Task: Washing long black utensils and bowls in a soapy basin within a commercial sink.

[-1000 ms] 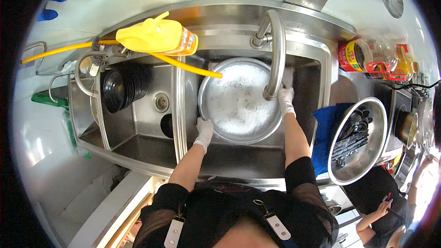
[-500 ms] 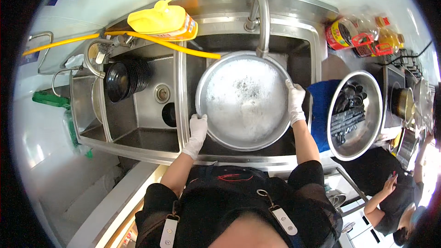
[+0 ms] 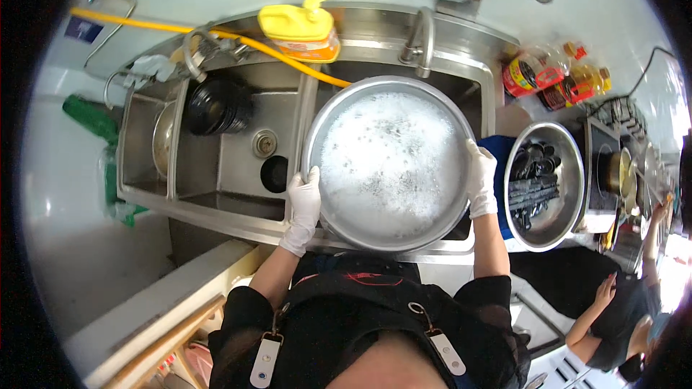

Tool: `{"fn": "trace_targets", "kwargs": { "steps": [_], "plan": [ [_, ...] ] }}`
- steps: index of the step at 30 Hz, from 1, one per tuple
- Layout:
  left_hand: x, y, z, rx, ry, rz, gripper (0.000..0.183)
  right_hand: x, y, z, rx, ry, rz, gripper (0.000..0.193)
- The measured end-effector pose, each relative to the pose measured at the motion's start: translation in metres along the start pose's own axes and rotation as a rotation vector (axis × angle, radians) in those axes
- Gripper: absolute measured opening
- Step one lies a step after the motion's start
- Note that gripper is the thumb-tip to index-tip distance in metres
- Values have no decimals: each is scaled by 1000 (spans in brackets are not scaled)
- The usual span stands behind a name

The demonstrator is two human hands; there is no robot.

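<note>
Left hand [image 3: 305,198] clamped on the left rim of the basin [image 3: 389,83], right hand [image 3: 481,176] on its right rim. Basin is over the right sink [image 3: 467,97], foamy water inside, near edge overlapping the sink's front. Hose [image 3: 281,56] ends by its far rim; can't tell if touching.

I can read no lettering from here with certainty; the print is too small and soft. I do make out an orange-and-white label [image 3: 311,48] low on the yellow jug [image 3: 292,23], a red-and-yellow label [image 3: 520,76] around a clear bottle [image 3: 546,55], and a dark blue sign [image 3: 83,29] with a pale mark on the wall [image 3: 54,130] at far left.
</note>
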State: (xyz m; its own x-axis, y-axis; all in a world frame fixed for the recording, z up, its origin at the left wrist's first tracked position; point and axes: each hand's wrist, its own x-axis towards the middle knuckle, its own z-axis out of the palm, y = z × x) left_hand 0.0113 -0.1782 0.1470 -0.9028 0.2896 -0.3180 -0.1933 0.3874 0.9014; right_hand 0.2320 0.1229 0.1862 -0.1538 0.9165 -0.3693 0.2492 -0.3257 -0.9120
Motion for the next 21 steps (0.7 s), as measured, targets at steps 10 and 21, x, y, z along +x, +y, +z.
{"fn": "trace_targets", "kwargs": {
  "steps": [10, 21],
  "plan": [
    [-14, -3, -58, -158, 162, -35, 28, -49, -64, 47, -28, -419, -61, 35],
    [-62, 41, -54, 35, 376, -167, 41, -1, -65, 40, 145, -623, 165, 36]
  ]
}}
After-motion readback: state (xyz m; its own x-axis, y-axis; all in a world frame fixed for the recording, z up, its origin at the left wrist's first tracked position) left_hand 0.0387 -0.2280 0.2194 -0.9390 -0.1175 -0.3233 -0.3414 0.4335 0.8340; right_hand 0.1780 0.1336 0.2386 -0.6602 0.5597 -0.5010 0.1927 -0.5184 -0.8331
